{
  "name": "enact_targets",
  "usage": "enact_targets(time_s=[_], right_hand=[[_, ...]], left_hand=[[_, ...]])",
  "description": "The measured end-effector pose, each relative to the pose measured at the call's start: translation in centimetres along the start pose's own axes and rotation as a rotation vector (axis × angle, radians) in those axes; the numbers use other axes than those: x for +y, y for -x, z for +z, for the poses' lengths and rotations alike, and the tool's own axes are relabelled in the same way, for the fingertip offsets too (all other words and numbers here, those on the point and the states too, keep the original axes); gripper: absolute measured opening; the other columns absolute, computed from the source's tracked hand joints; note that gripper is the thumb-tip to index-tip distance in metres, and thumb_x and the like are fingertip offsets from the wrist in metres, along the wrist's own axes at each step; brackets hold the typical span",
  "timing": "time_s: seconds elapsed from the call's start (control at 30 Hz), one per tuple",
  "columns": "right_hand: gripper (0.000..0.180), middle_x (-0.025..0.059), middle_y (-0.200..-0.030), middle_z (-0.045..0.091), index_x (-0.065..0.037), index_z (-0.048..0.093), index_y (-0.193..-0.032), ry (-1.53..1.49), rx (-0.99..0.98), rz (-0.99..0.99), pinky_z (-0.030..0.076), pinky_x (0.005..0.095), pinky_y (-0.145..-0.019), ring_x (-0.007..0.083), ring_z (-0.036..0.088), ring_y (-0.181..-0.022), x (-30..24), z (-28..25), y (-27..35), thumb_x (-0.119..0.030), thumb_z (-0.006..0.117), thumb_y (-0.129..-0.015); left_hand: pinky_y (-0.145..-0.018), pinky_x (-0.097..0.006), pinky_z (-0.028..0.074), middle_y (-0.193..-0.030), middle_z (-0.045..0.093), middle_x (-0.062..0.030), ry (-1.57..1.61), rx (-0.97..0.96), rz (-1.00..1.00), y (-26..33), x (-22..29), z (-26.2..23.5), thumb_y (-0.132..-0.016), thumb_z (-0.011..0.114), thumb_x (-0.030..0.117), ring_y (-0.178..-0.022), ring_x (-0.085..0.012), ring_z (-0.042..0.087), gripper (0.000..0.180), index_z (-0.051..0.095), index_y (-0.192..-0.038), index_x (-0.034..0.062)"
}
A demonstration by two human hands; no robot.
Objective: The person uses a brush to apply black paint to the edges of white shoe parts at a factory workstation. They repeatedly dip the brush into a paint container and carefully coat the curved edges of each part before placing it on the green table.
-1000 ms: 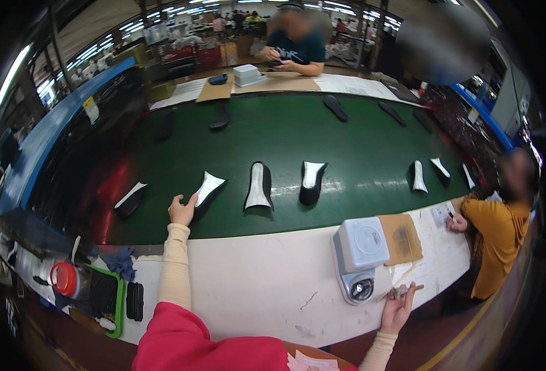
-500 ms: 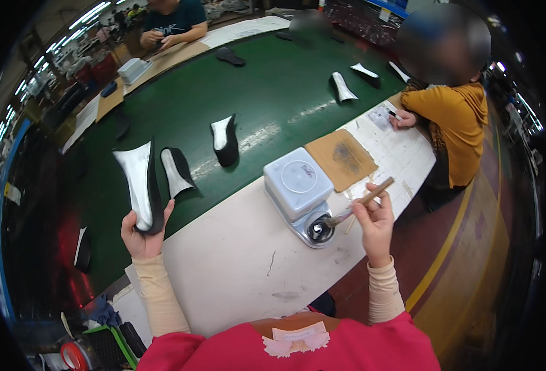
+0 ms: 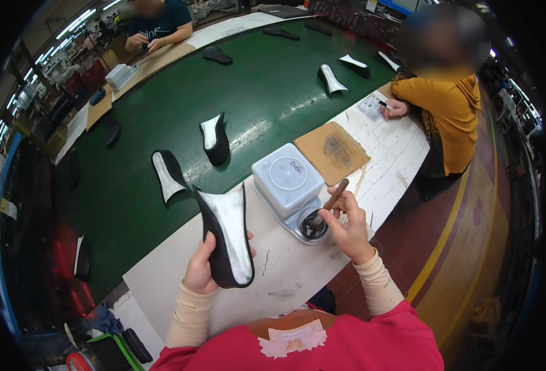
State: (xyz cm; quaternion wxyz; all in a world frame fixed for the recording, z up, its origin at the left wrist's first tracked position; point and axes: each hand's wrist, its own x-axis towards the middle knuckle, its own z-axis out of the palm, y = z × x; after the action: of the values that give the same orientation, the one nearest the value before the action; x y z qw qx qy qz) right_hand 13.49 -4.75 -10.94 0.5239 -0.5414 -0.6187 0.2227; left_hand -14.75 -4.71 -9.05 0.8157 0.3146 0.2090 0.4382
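Observation:
My left hand is closed round a black wedge shoe sole, heel end toward me and its white upper face turned up, over the pale work table. In my right hand is a brush with a brown wooden handle, pinched between thumb and fingers. The brush's lower end is down in the dark round cup at the front of a white plastic dispenser. The bristles are hidden there. Two more wedge soles, one leaning and one farther right, rest on the green belt.
The green conveyor belt runs past the pale table, carrying several more soles. A brown, dark-stained board lies behind the dispenser. A person in a mustard top holds a pen at right; another person works across the belt.
My left hand has brought the sole from above the belt rightward and closer to me. My right hand has tipped the brush more upright, its end now inside the cup.

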Motion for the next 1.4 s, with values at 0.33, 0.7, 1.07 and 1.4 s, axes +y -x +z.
enact_targets(time_s=[0.33, 0.7, 1.07, 1.4], right_hand=[[0.036, 0.004, -0.077, 0.063, 0.001, 0.046, -0.115, -0.652, -0.207, 0.484, 0.04, 0.0188, -0.064, 0.005, 0.055, -0.069, -1.1, -1.2, -0.4, -0.006, 0.062, -0.084], [0.052, 0.0139, -0.085, 0.063, -0.002, 0.033, -0.122, -0.581, 0.162, -0.414, 0.041, 0.0274, -0.072, 0.0178, 0.057, -0.079, -10.2, -0.3, -1.6, 0.001, 0.064, -0.081], [0.059, 0.0086, -0.086, 0.065, -0.007, 0.041, -0.122, -0.198, -0.046, -0.68, 0.031, 0.0346, -0.072, 0.0157, 0.055, -0.071, -11.4, -2.2, -1.0, -0.001, 0.072, -0.072], [0.049, 0.0139, -0.088, 0.06, 0.002, 0.034, -0.122, -0.703, 0.205, -0.339, 0.045, 0.0252, -0.076, 0.0143, 0.058, -0.081, -11.9, -2.1, -2.5, 0.0, 0.063, -0.082]], left_hand=[[-0.086, -0.04, 0.049, -0.12, 0.052, -0.0173, -0.177, 0.135, -0.016, -0.1, -1.4, 1.9, -0.088, 0.047, 0.012, -0.1, -0.0302, 0.059, 0.056, 0.024, -0.138, 0.0019], [-0.094, -0.045, 0.043, -0.132, 0.041, -0.0196, -0.245, -0.058, 0.028, -0.4, -0.8, 7.1, -0.082, 0.054, 0.01, -0.11, -0.039, 0.052, 0.079, 0.007, -0.145, 0.0144], [-0.106, -0.03, 0.021, -0.145, 0.027, -0.0094, -0.301, -0.155, 0.105, 0.5, 0.3, 8.4, -0.087, 0.049, 0.002, -0.13, -0.0166, 0.031, 0.069, 0.011, -0.144, 0.0045], [-0.105, -0.029, 0.022, -0.142, 0.031, -0.0098, -0.238, -0.294, -0.076, 1.1, 0.3, 8.6, -0.086, 0.051, 0.002, -0.127, -0.0164, 0.033, 0.07, 0.012, -0.144, 0.0023]])
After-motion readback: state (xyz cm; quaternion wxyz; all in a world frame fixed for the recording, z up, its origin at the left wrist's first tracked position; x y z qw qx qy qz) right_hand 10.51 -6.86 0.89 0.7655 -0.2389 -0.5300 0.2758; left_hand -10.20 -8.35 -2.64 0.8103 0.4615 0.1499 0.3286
